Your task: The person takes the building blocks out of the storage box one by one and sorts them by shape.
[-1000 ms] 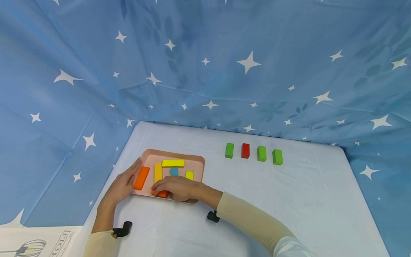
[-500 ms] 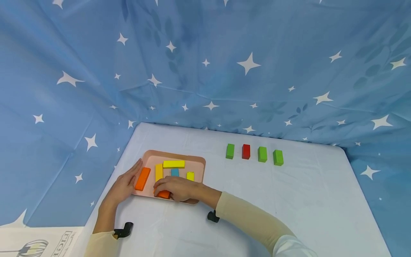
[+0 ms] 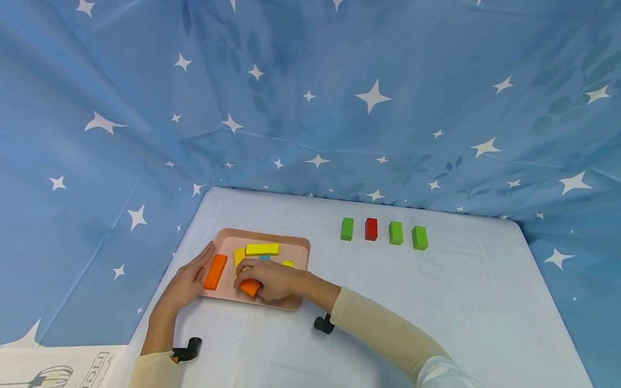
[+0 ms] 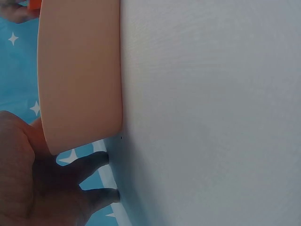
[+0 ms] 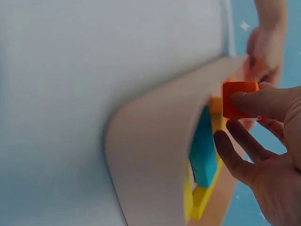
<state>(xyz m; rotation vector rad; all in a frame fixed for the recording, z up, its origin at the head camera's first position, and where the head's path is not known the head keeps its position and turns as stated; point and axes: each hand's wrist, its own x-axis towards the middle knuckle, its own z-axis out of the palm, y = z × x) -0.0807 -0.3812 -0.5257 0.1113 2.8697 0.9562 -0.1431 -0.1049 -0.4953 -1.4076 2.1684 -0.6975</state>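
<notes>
The right hand [image 3: 271,281] pinches an orange block [image 3: 250,288] between thumb and fingers over the near part of the tray [image 3: 291,247]; whether the block touches anything beneath cannot be told. The side grip appears suited to steering it among the yellow block [image 3: 262,249], the blue block [image 5: 204,153] and others inside. A second orange block [image 3: 215,272] lies along the tray's left end. The left hand [image 3: 183,283] rests against that end from outside, presumably to steady the tray, and holds no block. Three green blocks [image 3: 395,233] and a red block [image 3: 371,229] stand in a spaced row on the table [image 3: 461,302]. Pose: hands apart; left fingers extended and spread, right forearm reaching in from the right, spare fingers loosely bent.
</notes>
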